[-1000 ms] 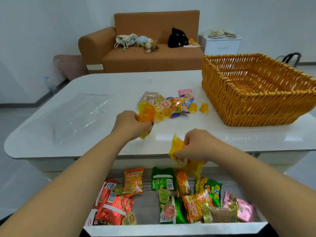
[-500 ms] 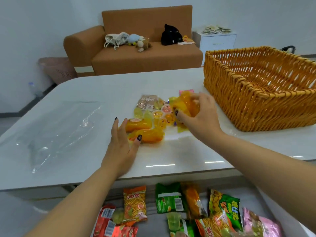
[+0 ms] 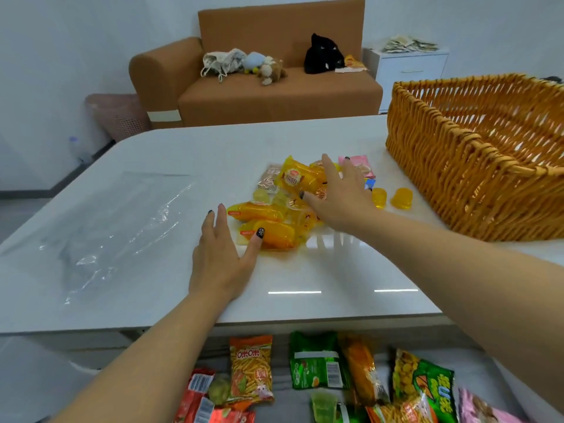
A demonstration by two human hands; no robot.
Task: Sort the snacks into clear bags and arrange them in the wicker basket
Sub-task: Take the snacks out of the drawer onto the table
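You've got a glossy white table (image 3: 274,148) here. On its left side lies a flat clear bag (image 3: 116,227), crinkled a bit. Around the middle sits a heap of yellow snack packs (image 3: 274,215), with a pink packet (image 3: 361,166) at the far edge and two yellow jelly cups (image 3: 392,198) just beside the heap. The wicker basket (image 3: 457,178) stands on the right end, well apart from the bag.

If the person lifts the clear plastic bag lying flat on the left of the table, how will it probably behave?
The clear plastic bag is thin, wrinkled film lying flat, so it will likely flop and sag when lifted. It looks empty, so probably very light. On the glossy white table it may slide rather than lift, so pinching an edge seems wise.
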